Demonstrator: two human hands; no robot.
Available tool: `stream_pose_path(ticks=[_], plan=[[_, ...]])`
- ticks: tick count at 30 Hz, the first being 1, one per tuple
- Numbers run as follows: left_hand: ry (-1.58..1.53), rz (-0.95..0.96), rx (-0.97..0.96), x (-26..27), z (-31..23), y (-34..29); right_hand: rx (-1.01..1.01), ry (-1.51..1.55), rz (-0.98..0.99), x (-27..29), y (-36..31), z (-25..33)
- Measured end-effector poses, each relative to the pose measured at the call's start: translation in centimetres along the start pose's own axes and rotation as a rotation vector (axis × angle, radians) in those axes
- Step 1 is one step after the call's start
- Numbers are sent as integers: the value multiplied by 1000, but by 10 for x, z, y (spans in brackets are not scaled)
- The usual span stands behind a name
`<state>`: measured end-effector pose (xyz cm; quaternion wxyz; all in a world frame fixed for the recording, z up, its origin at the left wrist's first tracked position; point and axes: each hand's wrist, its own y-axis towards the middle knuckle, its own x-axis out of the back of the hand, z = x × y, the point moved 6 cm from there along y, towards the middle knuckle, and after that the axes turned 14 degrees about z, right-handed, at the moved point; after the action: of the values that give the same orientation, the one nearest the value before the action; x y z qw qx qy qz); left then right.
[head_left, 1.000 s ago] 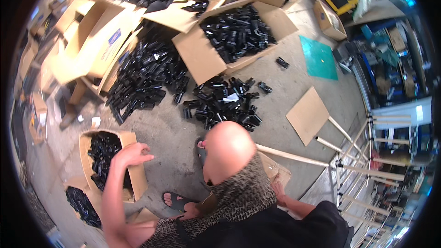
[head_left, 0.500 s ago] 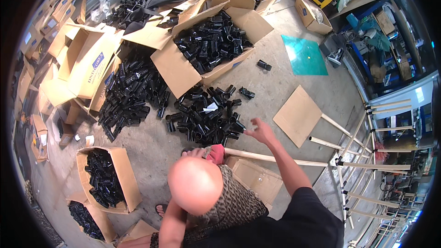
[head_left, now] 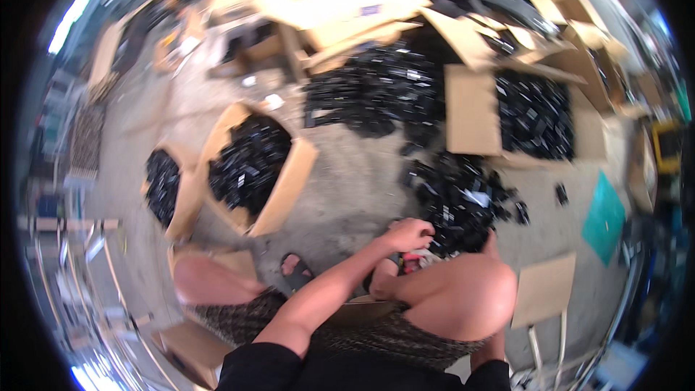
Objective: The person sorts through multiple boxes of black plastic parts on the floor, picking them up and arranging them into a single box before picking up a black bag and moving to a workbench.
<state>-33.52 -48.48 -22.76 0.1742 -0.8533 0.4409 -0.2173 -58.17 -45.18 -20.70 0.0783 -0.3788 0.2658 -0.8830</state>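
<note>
A loose pile of black tubular plastic fittings (head_left: pixel 456 199) lies on the floor in front of my right knee. My left hand (head_left: pixel 410 234) is at the pile's near left edge, fingers curled together; blur hides what they hold, if anything. Just below that hand is a red and whitish bundle (head_left: pixel 418 259), perhaps cloth, beside my foot. Only a bit of my right hand (head_left: pixel 491 245) shows above my right knee, at the pile's near right side. The knee covers the rest of it, so its fingers cannot be read.
Cardboard boxes of black fittings stand at the left (head_left: pixel 308 163) and at the right (head_left: pixel 474 112). A larger black heap (head_left: pixel 376 90) spreads between them, farther off. Flat cardboard (head_left: pixel 544 289), pale poles (head_left: pixel 536 347) and a green sheet (head_left: pixel 605 217) lie at the right.
My view has swung left, so everything sits farther right. My right hand, earlier stretched open beside the pile, is now mostly behind my knee. My left hand now shows clear of the knee.
</note>
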Motion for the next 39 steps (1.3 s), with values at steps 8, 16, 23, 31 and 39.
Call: stream_pose_path(ticks=[8, 16, 23, 31, 39], plan=[[-239, -132, -151, -12, -13, 16, -42, 202, -14, 13, -14, -13], [-654, 102, -131, -33, -12, 12, -9, 428, 57, 6, -21, 6], [-1255, -121, -461, 0, -18, -43, 470, 175, 251, -46, 7, 147], [-1388, -908, -777, 93, 46, -166, 1126, -6, 680, -115, -13, 320], [-1470, -742, -1430, 232, 101, -334, 757, 129, 112, -41, 36, 203]])
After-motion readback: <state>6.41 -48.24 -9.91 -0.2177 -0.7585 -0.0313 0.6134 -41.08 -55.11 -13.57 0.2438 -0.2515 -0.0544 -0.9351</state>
